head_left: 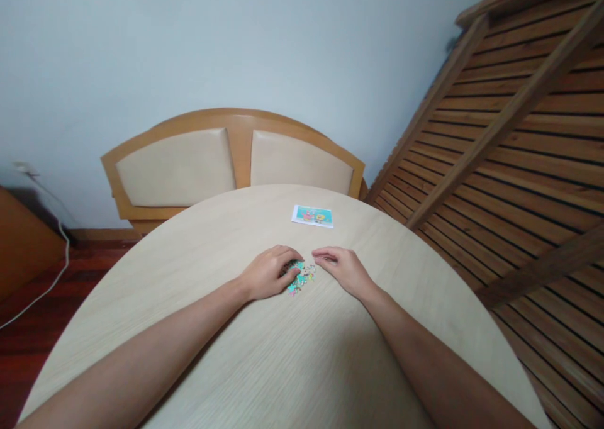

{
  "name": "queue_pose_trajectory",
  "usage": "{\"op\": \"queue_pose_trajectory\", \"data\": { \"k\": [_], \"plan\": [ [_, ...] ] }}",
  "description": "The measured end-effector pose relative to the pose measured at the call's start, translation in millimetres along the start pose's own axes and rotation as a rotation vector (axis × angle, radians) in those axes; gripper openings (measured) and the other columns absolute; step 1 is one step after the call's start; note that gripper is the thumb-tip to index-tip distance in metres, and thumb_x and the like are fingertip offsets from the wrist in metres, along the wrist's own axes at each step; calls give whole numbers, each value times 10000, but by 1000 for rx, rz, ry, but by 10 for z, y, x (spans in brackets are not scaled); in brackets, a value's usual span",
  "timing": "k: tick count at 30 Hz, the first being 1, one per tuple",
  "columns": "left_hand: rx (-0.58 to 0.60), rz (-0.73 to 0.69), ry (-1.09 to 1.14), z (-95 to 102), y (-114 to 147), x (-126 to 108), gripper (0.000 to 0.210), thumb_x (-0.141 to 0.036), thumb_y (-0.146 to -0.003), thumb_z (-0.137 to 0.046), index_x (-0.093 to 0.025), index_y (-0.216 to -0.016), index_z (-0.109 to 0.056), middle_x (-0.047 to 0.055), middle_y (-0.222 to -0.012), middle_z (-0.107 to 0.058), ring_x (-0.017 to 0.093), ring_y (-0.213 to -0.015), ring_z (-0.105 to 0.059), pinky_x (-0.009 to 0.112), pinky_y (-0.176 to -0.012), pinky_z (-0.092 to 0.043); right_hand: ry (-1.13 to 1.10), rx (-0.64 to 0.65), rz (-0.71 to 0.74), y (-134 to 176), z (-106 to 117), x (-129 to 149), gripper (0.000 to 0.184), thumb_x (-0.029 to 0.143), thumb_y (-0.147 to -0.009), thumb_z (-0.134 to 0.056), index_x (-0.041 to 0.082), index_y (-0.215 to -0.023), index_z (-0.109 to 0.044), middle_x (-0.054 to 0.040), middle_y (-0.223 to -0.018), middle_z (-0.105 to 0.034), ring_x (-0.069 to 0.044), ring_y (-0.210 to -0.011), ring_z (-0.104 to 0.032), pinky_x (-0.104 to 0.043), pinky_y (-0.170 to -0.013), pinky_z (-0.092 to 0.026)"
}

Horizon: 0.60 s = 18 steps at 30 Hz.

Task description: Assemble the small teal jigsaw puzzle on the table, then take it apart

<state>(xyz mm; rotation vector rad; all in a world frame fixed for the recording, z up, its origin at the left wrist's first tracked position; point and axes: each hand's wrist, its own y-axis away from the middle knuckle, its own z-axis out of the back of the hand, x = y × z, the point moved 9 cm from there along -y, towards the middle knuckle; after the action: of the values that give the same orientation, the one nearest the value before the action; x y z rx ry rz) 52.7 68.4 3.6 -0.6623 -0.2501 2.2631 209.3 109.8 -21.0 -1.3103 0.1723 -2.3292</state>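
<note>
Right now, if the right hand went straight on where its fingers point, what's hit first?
Likely the bare left hand, across a small gap from the bare right hand, which, if low, might brush the loose pile of small multicoloured pieces first. Height is hard to judge.

Here's the table (255, 360) — a broad, pale, wood-grained top, its far edge sweeping round in a wide curve, the near side running out of view at the bottom. And near the middle, a little heap of small pieces (302, 279), turquoise leading the colours, with flecks of pink, yellow and white in there too! They're bunched close, a few straggling at the margins, some of them hidden from sight. Now look beyond them, towards the far edge: a picture card (311, 216) lying flat, well apart from the heap — turquoise scene, white border, one pink figure beside a yellow one.
</note>
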Motion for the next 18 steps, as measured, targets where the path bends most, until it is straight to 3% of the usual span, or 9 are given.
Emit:
{"op": "queue_pose_trajectory", "data": {
  "k": [7, 13, 18],
  "plan": [
    [-13, -5, 1, 0, 9, -1, 256, -283, -969, -484, -195, -1171, -613, 93, -1160, -685, 233, -1093, -616, 380, -987, -494, 85, 38, 44, 40, -4, 49, 430, 116, -774, -576, 192, -1181, -694, -86, -1187, -724, -221, -1083, -690, -408, -1021, -521],
    [-8, -10, 7, -10, 17, 7, 281, -294, -946, -515, -199, -1193, -612, 97, -1198, -671, 239, -1119, -610, 387, -1014, -483, 202, -15, 23, 17, 158, -16, 272, 192, -812, -614, 192, -1062, -724, -75, -1048, -757, -236, -1009, -689, -413, -974, -510],
    [-1, -20, 11, -9, 16, -2, 282, -290, -941, -523, -202, -1194, -613, 98, -1199, -671, 241, -1120, -612, 391, -1017, -484, 219, -7, 78, 8, 119, 2, 263, 160, -824, -602, 191, -1049, -734, -60, -998, -750, -219, -979, -672, -385, -951, -497]
  ]
}}
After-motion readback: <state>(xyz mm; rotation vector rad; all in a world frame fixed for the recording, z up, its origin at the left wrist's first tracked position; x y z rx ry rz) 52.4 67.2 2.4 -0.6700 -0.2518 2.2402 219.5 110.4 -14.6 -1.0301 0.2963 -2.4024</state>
